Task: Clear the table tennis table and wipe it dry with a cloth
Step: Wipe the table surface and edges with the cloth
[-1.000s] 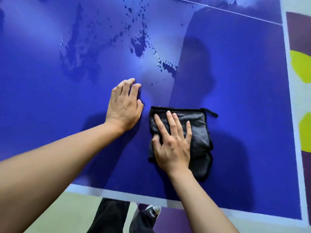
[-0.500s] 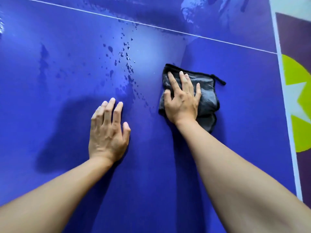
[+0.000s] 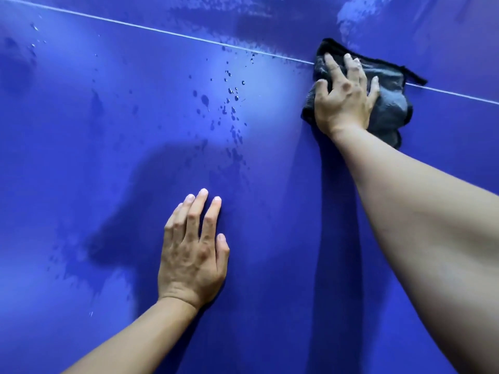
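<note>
The glossy blue table tennis counter (image 3: 81,157) is wet in places. The right hand (image 3: 344,103) lies flat on 1 folded dark grey cloth (image 3: 391,103) with its fingers spread and straight, so its grip is open and pressing, not clutching. The cloth sits at the far right, across the thin white line (image 3: 162,33). The left hand (image 3: 193,255) rests palm-down on bare counter nearer the person. Its grip is open too, it holds nothing, and it is well apart from the cloth.

The step in hand looks like the wipe. To do it well, spread palm weight evenly over the cloth so its loose lower corner does not bunch. Sweep leftward in overlapping passes through the scatter of dark water droplets (image 3: 229,103). Go on to the fainter wet patch (image 3: 81,268) at lower left and the streaky smear (image 3: 243,20) beyond the line. The left hand serves best as a brace, out of the cloth's path. A soaked cloth probably only smears, so refold to a drier face.

Counted: 1 cloth, 2 hands, 1 white line, and droplets too many to number.
</note>
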`<state>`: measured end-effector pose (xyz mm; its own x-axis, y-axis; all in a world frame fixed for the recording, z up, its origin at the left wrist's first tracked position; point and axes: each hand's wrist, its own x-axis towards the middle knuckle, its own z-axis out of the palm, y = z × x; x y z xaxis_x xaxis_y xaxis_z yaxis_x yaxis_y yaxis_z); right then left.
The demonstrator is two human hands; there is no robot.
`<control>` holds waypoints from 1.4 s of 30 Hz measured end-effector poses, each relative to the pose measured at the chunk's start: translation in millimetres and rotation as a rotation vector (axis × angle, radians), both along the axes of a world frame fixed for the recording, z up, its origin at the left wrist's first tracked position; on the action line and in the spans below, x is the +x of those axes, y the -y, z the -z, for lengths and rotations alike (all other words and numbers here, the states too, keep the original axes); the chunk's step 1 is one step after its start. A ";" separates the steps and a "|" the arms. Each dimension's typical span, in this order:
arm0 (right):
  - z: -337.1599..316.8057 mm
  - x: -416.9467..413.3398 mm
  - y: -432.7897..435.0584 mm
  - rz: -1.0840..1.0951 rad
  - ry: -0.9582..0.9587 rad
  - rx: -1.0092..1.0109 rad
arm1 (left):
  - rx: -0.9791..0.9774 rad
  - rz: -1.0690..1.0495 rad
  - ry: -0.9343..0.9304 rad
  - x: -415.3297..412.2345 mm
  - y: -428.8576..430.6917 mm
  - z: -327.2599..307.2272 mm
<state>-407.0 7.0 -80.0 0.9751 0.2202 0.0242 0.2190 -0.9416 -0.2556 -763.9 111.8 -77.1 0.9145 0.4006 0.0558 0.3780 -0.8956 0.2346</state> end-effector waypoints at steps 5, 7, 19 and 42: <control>-1.3 -17.1 -1.8 -0.034 -0.039 -0.001 | 0.008 0.009 -0.003 -2.1 -0.6 2.8; -3.1 -43.1 -3.6 -0.102 -0.037 -0.009 | 0.005 0.018 -0.005 -3.1 -0.2 3.7; 3.3 -246.6 8.6 -0.242 0.015 -0.013 | -0.081 0.028 0.083 -6.2 -3.1 7.8; 2.0 -688.7 87.5 -0.247 0.015 0.040 | 0.007 0.222 -0.030 -421.6 23.8 -3.9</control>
<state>-1095.8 -80.6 -82.0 0.8912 0.4506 0.0513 0.4454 -0.8482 -0.2866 -1185.5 88.0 -73.2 0.9815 0.1893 0.0298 0.1783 -0.9591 0.2197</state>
